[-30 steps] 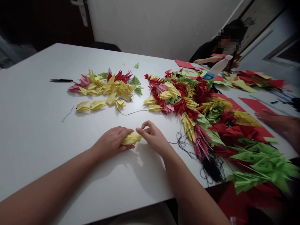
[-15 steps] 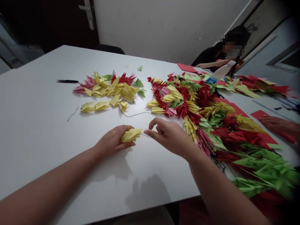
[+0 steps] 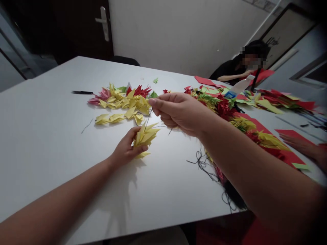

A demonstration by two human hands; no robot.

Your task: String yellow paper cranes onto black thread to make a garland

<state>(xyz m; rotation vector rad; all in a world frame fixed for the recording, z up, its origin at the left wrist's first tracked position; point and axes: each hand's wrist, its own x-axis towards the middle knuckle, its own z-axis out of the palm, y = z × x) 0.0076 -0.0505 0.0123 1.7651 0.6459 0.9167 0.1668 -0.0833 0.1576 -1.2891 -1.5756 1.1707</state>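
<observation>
- The left hand (image 3: pixel 124 147) cups a bunch of yellow origami cranes (image 3: pixel 144 136), fingers curled around it, held just over the white counter (image 3: pixel 43 136).
- The right hand (image 3: pixel 178 112) is raised, thumb and fingers pinched together on a thin dark thread (image 3: pixel 147 119) rising from that bunch.
- Heaped folded cranes (image 3: pixel 120 102) lie just beyond; farther along the counter, a plastic bottle (image 3: pixel 238 86) lies among coloured paper.

head-worn view | faces forward and down | close over white table (image 3: pixel 46 129)
</observation>
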